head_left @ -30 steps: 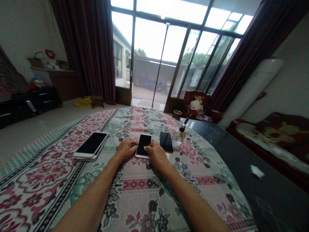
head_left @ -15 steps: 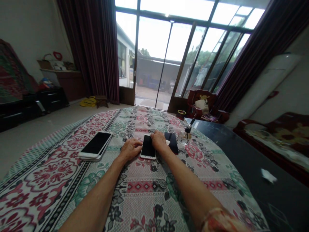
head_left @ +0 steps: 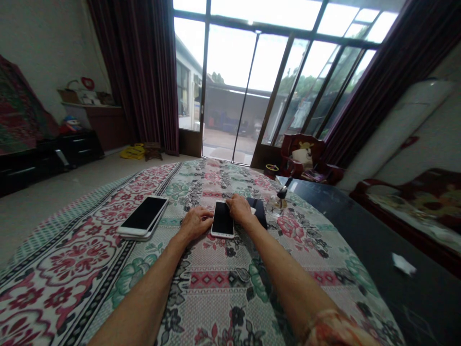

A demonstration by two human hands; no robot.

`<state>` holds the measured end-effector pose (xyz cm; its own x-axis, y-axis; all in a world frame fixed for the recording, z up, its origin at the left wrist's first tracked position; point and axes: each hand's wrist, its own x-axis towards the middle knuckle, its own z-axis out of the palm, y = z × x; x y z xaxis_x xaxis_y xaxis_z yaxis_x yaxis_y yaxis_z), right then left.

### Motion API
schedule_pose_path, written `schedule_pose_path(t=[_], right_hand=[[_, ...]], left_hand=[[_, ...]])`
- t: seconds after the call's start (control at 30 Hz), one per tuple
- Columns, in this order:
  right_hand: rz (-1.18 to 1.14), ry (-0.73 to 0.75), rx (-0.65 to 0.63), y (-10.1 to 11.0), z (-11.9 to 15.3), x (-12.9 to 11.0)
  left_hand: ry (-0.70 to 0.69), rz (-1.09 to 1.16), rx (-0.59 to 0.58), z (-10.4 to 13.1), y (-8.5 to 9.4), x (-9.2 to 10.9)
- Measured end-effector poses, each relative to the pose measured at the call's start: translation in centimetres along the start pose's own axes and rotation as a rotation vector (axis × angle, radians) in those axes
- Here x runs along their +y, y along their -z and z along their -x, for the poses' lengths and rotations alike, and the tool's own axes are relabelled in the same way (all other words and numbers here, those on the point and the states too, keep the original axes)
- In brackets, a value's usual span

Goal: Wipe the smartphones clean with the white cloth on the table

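A white phone with a dark screen (head_left: 223,221) lies flat on the patterned tablecloth (head_left: 216,264). My left hand (head_left: 195,222) rests at its left edge, fingertips against its side. Over its upper right corner is my right hand (head_left: 240,209), fingers bent together, with a bit of something white showing beside it. What the right fingers pinch is hidden. Partly behind that hand lies a dark flat item (head_left: 260,214). Two stacked devices, the top one white-framed with a black screen (head_left: 144,214), lie to the left.
A glass jar with a black-handled tool (head_left: 279,202) stands right of the dark item. Beyond the cloth's right edge, a dark tabletop (head_left: 378,240) holds a crumpled white piece (head_left: 403,264). Wooden seats and glass doors are further back.
My right hand has shifted slightly right across the phone's top edge, showing more of the screen. My left hand keeps its place beside the phone.
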<state>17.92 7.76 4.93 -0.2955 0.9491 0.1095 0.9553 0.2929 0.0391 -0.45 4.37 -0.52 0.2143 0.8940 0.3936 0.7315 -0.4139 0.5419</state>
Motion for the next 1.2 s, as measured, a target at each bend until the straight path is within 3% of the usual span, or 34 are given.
schedule_pose_path(t=[0.3,0.57,0.93,1.07,1.2], right_hand=[[-0.048,0.184,0.007,-0.4,0.2,-2.7],[-0.026,-0.073,-0.022,0.5,-0.3,-2.2],[-0.082,0.042,0.043,-0.1,2.6,-3.1],[-0.138,0.000,0.010,0.5,3.0,-2.8],[-0.148,-0.089,0.027,0.6,1.5,-2.3]], left_hand=[[-0.004,-0.021,-0.004,0.1,-0.1,-0.1],[0.018,-0.026,0.009,0.1,-0.1,0.1],[0.009,-0.035,0.013,0.2,-0.1,0.3],[-0.023,-0.035,0.025,0.2,-0.3,0.1],[-0.019,-0.029,0.035,0.2,-0.4,-0.1]])
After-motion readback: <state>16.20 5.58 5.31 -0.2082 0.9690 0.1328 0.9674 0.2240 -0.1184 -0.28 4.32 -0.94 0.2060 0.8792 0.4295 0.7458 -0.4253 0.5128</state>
